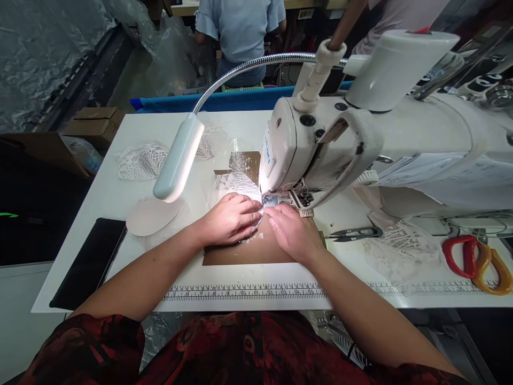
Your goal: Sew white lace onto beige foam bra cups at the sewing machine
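A piece of white lace [236, 183] lies under the needle area of a white sewing machine [288, 141], on a brown sheet [248, 255]. My left hand [232, 218] rests on the lace, palm down, its fingers stretched toward the needle. Right of it, my right hand [294, 230] lies on the brown sheet just before the presser foot, its index finger reaching to the lace edge and its thumb apart. The lace under my left palm is hidden. A lit lamp [180, 155] on a bent metal neck hangs over the left of the work.
Lace cups [143, 160] and a beige oval pad [152, 216] lie left, near a black phone-like case [90, 262]. Thread snips [356, 233], more lace [404, 248] and red-and-orange-handled scissors [476, 262] lie right. A ruler strip [244, 292] runs along the front edge. A person [240, 32] sits beyond.
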A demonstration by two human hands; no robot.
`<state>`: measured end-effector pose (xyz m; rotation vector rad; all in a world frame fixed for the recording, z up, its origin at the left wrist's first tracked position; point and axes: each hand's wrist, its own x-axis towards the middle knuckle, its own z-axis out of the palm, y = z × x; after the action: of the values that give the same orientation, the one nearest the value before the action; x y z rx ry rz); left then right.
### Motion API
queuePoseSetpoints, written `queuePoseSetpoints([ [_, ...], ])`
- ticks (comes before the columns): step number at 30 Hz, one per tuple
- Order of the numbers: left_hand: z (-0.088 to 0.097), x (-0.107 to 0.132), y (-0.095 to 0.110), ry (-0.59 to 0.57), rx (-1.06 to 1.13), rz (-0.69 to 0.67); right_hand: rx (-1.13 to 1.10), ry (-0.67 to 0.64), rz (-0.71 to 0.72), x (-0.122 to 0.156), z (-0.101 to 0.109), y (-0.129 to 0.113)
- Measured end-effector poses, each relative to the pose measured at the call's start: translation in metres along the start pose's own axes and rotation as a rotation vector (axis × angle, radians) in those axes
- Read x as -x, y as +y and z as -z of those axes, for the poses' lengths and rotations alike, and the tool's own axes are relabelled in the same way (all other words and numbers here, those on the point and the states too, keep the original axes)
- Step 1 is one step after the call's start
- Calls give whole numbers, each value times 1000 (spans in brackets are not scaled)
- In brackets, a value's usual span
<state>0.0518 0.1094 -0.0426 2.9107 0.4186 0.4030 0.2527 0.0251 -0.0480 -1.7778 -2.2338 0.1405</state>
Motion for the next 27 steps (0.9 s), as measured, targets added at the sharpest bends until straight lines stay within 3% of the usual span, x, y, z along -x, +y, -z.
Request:
queuePoseSetpoints([
  [8,0,1,-5,-90,-22,-83,85,-25,61,1,-1,-4],
  [15,-3,-2,2,-49,-41,27,102,-46,17,0,0,-7],
  [27,-1,-3,4,-33,1,71,79,-48,12,0,1,-6],
])
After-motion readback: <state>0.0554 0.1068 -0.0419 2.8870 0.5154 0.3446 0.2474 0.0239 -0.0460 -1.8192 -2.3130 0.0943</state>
